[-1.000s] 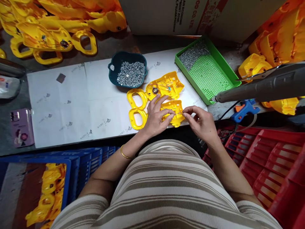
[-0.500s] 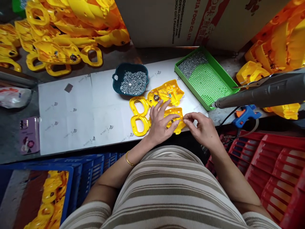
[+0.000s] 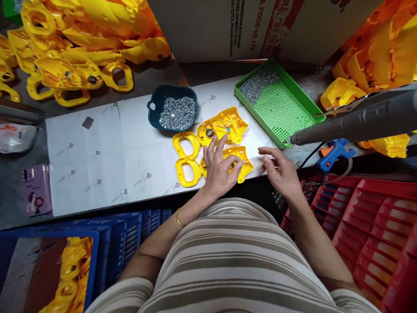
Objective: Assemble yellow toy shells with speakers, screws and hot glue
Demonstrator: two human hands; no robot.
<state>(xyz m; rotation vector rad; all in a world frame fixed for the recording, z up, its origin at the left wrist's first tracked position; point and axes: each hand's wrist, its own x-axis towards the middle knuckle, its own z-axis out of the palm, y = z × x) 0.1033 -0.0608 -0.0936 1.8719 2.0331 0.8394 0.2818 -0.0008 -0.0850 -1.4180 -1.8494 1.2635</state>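
Observation:
Two yellow plastic shell halves with loop handles lie open side up on the white sheet. The far yellow shell half point(image 3: 236, 119) shows thin wires and a round dark metal part inside. My left hand point(image 3: 218, 171) rests over the near yellow shell half point(image 3: 243, 154), hiding its middle. Its thumb and index tip are pressed together above the shell's inside; whatever lies between them is too small to make out. Just right of that shell, my right hand point(image 3: 282, 171) hovers apart from it, fingers loosely curled and thumb separate, with nothing visible in it.
Screws fill a dark teal tray point(image 3: 154, 114) and one end of a green basket point(image 3: 293, 95). A grey electric screwdriver point(image 3: 352, 119) juts in from the right, near a blue glue gun point(image 3: 335, 156). Yellow shells pile up at both sides. A purple phone point(image 3: 37, 191) lies left.
My right hand has drawn away rightward from the near shell, its pinch loosened. My left thumb and index tip have come together. The whole view has shifted slightly.

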